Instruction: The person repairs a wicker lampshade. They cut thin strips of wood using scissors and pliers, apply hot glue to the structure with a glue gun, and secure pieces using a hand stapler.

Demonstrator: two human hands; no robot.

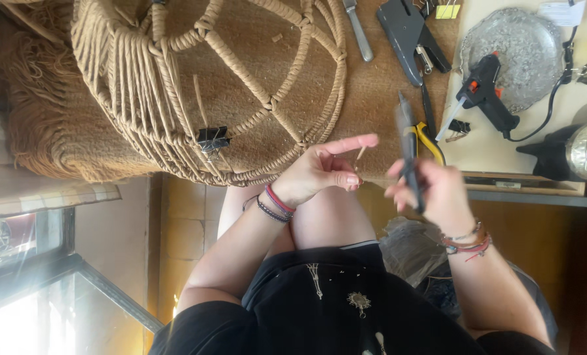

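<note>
Left hand just below the rim of the round woven tan rope basket, fingers pinching a short tan cord end. Right hand right of the basket, fingers wrapped around dark yellow-handled pliers. Farther right of the basket, on the counter: black hot-glue gun, embossed round silver tray.

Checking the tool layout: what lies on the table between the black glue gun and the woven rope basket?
In the head view, a dark grey hand punch tool and a metal blade lie between the glue gun and the rope basket.
</note>
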